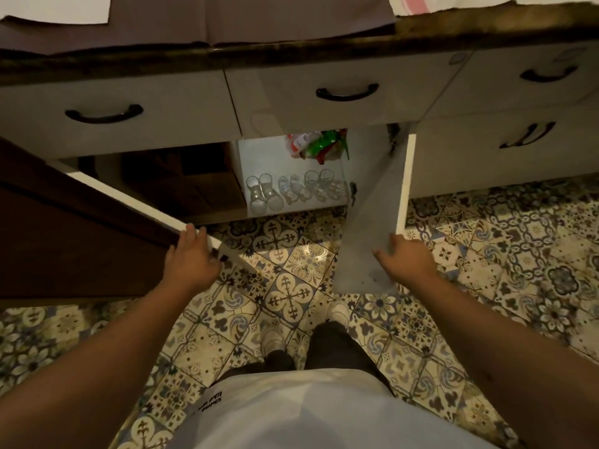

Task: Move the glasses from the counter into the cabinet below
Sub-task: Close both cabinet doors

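Note:
Several clear glasses point(293, 189) stand in a row on the white floor of the open cabinet point(259, 153) under the counter point(291, 47). Both cabinet doors are swung out toward me. My left hand point(191, 257) is closed over the edge of the dark-faced left door point(81, 228). My right hand point(405, 259) rests with spread fingers against the lower edge of the pale right door point(376, 205). No glass is in either hand.
A red, green and white plastic bag point(319, 144) lies at the back of the cabinet. Closed drawers with black handles point(346, 92) run above. A dark compartment point(181, 183) sits to the left. Patterned floor tiles point(291, 270) lie underfoot, with my feet point(337, 312) close to the cabinet.

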